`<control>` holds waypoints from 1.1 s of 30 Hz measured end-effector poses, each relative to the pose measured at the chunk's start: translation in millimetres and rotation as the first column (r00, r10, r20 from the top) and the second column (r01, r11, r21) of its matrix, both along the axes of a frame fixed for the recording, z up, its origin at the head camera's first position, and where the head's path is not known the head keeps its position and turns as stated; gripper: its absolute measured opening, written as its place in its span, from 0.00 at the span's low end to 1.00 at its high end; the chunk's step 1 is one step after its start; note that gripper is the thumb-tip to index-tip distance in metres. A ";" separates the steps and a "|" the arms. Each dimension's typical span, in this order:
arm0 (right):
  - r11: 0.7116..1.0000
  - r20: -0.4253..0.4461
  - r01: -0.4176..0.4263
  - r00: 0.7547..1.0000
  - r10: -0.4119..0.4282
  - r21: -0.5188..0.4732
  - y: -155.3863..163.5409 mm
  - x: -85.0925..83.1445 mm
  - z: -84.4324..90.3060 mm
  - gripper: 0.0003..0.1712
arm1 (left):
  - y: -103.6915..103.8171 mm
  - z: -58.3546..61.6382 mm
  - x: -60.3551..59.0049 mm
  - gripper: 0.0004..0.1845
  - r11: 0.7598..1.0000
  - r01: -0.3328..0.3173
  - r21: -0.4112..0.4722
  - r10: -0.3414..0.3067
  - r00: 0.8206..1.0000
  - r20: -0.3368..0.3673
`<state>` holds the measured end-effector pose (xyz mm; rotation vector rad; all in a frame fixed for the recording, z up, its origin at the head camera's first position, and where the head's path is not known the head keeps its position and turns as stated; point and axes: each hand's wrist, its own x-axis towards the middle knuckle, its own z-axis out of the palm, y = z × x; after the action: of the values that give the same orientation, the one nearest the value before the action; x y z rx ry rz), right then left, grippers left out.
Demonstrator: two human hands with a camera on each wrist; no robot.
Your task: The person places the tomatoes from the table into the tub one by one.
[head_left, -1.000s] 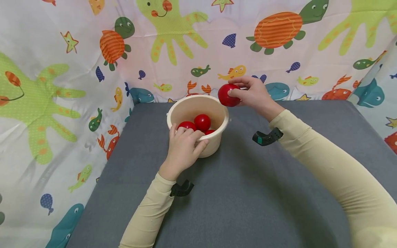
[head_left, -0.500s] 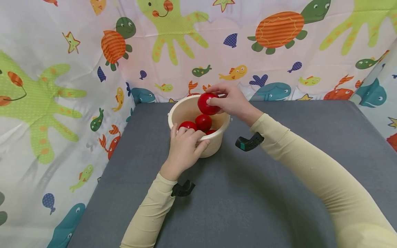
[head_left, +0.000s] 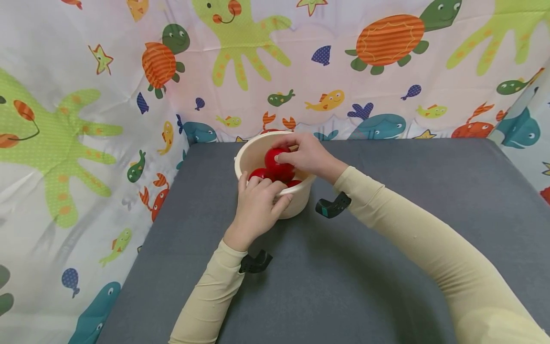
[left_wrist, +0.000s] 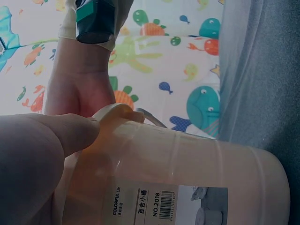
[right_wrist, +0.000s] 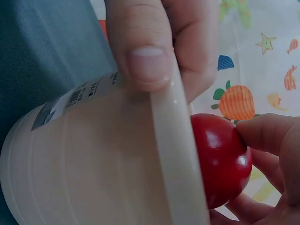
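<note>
A cream plastic bucket (head_left: 296, 204) stands on the grey table with several smooth red balls (head_left: 259, 174) inside. My left hand (head_left: 257, 206) grips its near rim, thumb outside and fingers over the edge. Between the thumb and fingers of my right hand (head_left: 312, 156) is another red ball (head_left: 274, 156), held in the bucket's mouth just above the others. The right wrist view shows this held ball (right_wrist: 220, 161) partly behind the rim. Whether it touches the balls below I cannot tell. A printed label (left_wrist: 159, 206) shows on the bucket's side in the left wrist view.
The grey tabletop (head_left: 335, 286) stretches in front of the bucket and to its right. Close behind and along the left hangs a curtain (head_left: 240, 43) printed with sea animals. Each wrist wears a black band, such as the right one (head_left: 333, 206).
My right hand has carried the red ball leftward and down, from beside the bucket's right rim into its mouth. My left hand has stayed on the rim.
</note>
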<state>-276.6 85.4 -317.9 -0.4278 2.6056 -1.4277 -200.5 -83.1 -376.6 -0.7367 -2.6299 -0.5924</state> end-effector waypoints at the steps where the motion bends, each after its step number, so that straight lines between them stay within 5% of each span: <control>1: 1.000 0.005 0.000 1.000 0.000 0.000 -0.4 0.5 -0.8 0.25 | 0.2 0.2 0.2 0.14 1.000 0.000 -0.001 0.000 1.000 -0.001; 16: 0.999 -0.009 0.047 0.999 -0.047 -0.003 2.4 4.1 -5.5 0.22 | 1.6 0.3 0.9 0.14 1.000 -0.009 0.000 0.009 1.000 0.003; 25: 0.992 -0.025 0.097 0.995 -0.099 -0.085 14.0 6.6 -6.6 0.22 | 1.9 -0.2 0.4 0.13 1.000 -0.012 -0.005 0.012 1.000 0.003; 33: 0.985 -0.097 0.144 0.983 -0.153 -0.098 35.1 4.6 -4.6 0.20 | 2.2 -0.1 0.5 0.12 1.000 -0.019 -0.007 0.019 1.000 0.002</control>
<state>-272.0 120.5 -322.5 -0.3325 2.7132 -1.6175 -200.0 -80.9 -376.7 -0.7127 -2.6388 -0.5787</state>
